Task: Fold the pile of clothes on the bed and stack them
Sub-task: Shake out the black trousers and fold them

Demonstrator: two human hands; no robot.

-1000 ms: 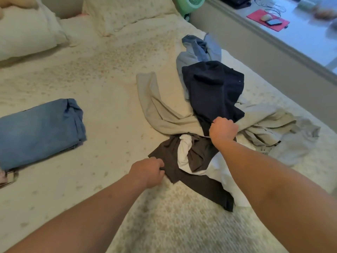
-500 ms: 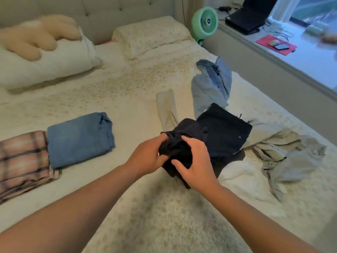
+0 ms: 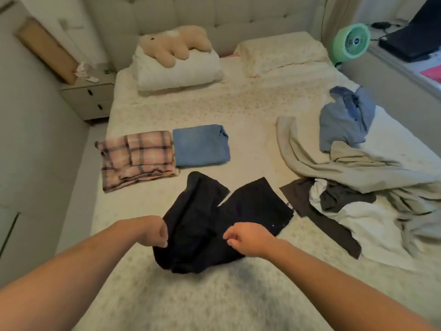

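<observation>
Dark navy shorts [image 3: 214, 225] lie spread on the near middle of the bed [image 3: 238, 108], waistband toward the person and the two legs pointing away, so the long axis runs near to far with a slight lean to the right. The legs splay apart in a V: the left one reaches toward the folded clothes, the right one toward the unfolded heap. The left hand [image 3: 155, 231] grips the left edge of the waistband with curled fingers; the right hand [image 3: 243, 238] has its fingers curled and pinching the fabric at the right side of the waist. Both forearms come in from the near corners.

Just right of the shorts, a dark grey garment [image 3: 334, 211] lies tangled with a white garment [image 3: 358, 218], crumpled and unfolded. Beyond and over these sprawls a beige garment [image 3: 334, 163], its long strip running far-left to near-right. A blue collared shirt [image 3: 346, 120] sits rumpled at the far end of that heap, near the bed's right edge.

Left of centre, past the shorts, two folded items lie side by side and touching: a pink plaid garment [image 3: 138, 158] on the left and folded blue jeans [image 3: 200, 144] on the right.

At the head of the bed a white pillow [image 3: 176, 70] carries a tan plush toy [image 3: 176, 44], with a patterned pillow [image 3: 281, 53] to its right. A bedside cabinet [image 3: 88, 99] stands off the far left, and a green fan [image 3: 350, 43] stands off the far right.
</observation>
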